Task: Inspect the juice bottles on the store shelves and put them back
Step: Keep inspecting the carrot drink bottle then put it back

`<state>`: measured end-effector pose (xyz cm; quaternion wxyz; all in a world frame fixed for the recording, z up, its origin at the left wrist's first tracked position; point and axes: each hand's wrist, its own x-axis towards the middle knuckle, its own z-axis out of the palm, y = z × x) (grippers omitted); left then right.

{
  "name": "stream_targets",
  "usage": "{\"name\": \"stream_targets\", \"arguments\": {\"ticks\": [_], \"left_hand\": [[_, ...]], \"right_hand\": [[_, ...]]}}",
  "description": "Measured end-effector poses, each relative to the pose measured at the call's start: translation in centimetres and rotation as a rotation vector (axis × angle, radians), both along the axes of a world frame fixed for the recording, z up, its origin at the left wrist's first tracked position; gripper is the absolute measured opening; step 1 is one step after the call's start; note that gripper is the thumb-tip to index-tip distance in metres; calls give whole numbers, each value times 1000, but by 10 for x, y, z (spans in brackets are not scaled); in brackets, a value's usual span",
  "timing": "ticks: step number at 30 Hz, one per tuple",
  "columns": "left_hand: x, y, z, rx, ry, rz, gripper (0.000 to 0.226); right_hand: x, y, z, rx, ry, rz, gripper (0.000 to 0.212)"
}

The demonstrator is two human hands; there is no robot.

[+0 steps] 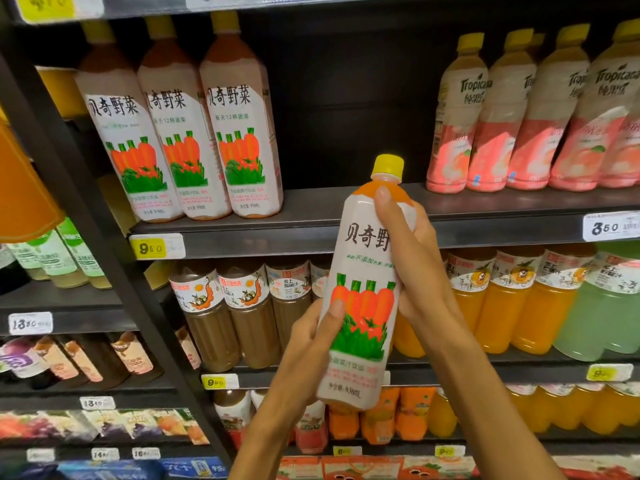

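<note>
Two hands hold one tall plastic carrot-juice bottle (360, 306), white-labelled with a yellow cap, upright in front of the shelves. Our left hand (311, 344) wraps its lower part from seven o'clock, thumb pressed on the label's carrots; our right hand (412, 258) clamps the upper part from three o'clock, thumb up by the orange shoulder. At eleven o'clock of the held bottle, three matching white-labelled carrot bottles (194, 133) stand together on the dark metal shelf (311, 209). At two o'clock stands a row of pink-labelled Tropicana bottles (519, 126), well apart from those three. Orange drink bottles (512, 306) fill the shelf below, at three o'clock.
</note>
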<state>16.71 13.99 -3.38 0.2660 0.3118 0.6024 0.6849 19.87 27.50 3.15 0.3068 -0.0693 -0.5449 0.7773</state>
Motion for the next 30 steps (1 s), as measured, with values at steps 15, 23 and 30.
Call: {"name": "stream_targets", "arguments": {"ticks": [15, 23, 30], "left_hand": [[2, 19, 23, 273, -329, 10, 47], [-28, 25, 68, 175, -37, 24, 40], [-53, 41, 89, 250, 101, 147, 38]], "right_hand": [[-8, 14, 33, 416, -255, 25, 55], [-25, 17, 64, 295, -43, -22, 50], [-46, 23, 87, 410, 48, 28, 47]]}}
